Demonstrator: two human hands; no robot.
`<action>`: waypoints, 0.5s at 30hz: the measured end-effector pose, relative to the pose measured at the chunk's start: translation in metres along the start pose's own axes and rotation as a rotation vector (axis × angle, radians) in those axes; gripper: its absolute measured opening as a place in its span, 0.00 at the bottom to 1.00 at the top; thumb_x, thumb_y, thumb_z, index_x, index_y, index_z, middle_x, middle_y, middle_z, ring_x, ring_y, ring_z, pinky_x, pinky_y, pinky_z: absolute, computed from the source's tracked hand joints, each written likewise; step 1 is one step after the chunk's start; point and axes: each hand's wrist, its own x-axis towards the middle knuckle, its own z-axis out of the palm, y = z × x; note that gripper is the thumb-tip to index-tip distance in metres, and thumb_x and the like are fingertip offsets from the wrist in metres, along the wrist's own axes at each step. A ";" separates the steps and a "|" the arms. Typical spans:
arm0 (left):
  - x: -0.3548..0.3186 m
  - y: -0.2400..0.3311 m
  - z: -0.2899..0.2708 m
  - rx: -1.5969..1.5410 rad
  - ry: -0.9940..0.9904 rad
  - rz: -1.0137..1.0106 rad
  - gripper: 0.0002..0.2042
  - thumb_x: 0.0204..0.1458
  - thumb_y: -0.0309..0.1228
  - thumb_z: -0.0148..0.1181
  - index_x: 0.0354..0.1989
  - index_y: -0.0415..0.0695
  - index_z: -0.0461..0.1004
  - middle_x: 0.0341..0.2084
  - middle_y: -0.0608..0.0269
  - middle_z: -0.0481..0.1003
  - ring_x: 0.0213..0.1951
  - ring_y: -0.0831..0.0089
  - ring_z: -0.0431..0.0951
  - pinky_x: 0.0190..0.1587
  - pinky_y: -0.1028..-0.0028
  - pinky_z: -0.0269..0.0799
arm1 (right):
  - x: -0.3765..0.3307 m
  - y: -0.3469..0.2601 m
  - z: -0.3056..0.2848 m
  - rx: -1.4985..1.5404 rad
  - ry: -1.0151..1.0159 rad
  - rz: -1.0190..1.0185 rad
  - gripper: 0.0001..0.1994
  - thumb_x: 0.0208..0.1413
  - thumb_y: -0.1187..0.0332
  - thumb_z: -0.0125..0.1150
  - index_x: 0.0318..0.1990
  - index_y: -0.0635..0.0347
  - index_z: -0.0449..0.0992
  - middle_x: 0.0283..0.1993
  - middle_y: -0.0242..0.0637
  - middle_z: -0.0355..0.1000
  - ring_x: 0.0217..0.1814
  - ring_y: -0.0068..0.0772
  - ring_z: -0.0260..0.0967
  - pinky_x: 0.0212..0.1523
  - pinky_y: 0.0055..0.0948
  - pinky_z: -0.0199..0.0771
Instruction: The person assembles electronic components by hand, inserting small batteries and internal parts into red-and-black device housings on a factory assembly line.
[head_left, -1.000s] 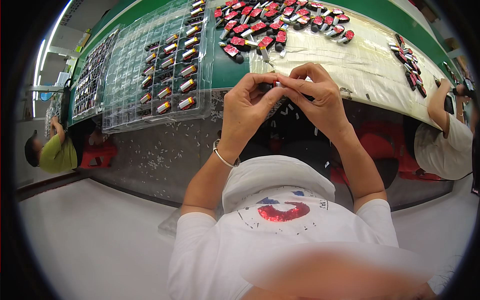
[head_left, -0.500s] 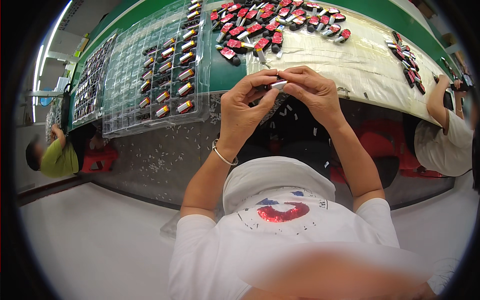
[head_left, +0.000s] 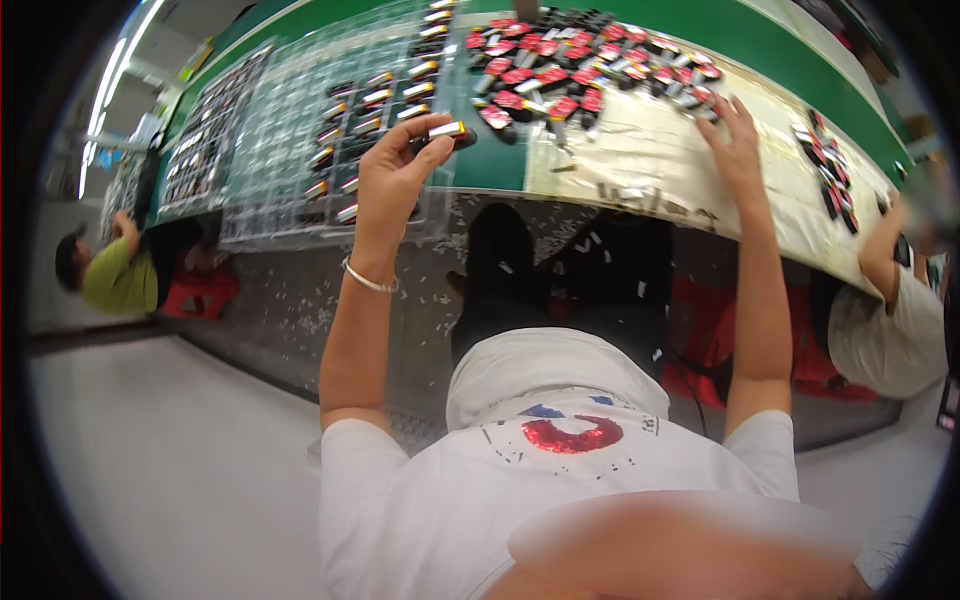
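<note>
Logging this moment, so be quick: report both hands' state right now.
Left hand: closed, holding a small part, partly black with a yellow edge.
Right hand: open, beside the red-and-black parts; contact cannot be told.

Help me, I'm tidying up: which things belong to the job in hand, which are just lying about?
Likely the job:
silver piece in the left hand
clear compartment tray
pile of red and black parts near the right hand

Apparently lying about:
white scraps on the floor
blurred bit on the mat
</note>
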 end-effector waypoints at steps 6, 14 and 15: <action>0.055 -0.026 -0.101 0.147 0.269 0.080 0.13 0.46 0.22 0.66 0.43 0.38 0.78 0.37 0.64 0.79 0.37 0.79 0.77 0.41 0.81 0.72 | -0.015 -0.046 -0.013 0.255 -0.212 0.135 0.16 0.55 0.65 0.62 0.49 0.61 0.76 0.59 0.44 0.68 0.60 0.40 0.65 0.60 0.31 0.62; 0.148 -0.051 -0.155 0.697 0.346 0.347 0.15 0.47 0.33 0.67 0.43 0.42 0.79 0.35 0.60 0.82 0.38 0.71 0.82 0.43 0.73 0.76 | -0.042 -0.089 -0.012 0.205 -0.037 -0.008 0.20 0.50 0.70 0.67 0.51 0.59 0.76 0.47 0.38 0.71 0.48 0.35 0.69 0.49 0.28 0.69; 0.156 -0.049 -0.144 0.686 0.343 0.350 0.15 0.47 0.33 0.67 0.43 0.42 0.79 0.35 0.60 0.82 0.38 0.71 0.82 0.43 0.73 0.76 | -0.044 -0.086 -0.014 0.194 -0.033 -0.008 0.20 0.50 0.70 0.67 0.51 0.59 0.76 0.47 0.38 0.71 0.48 0.35 0.69 0.49 0.28 0.69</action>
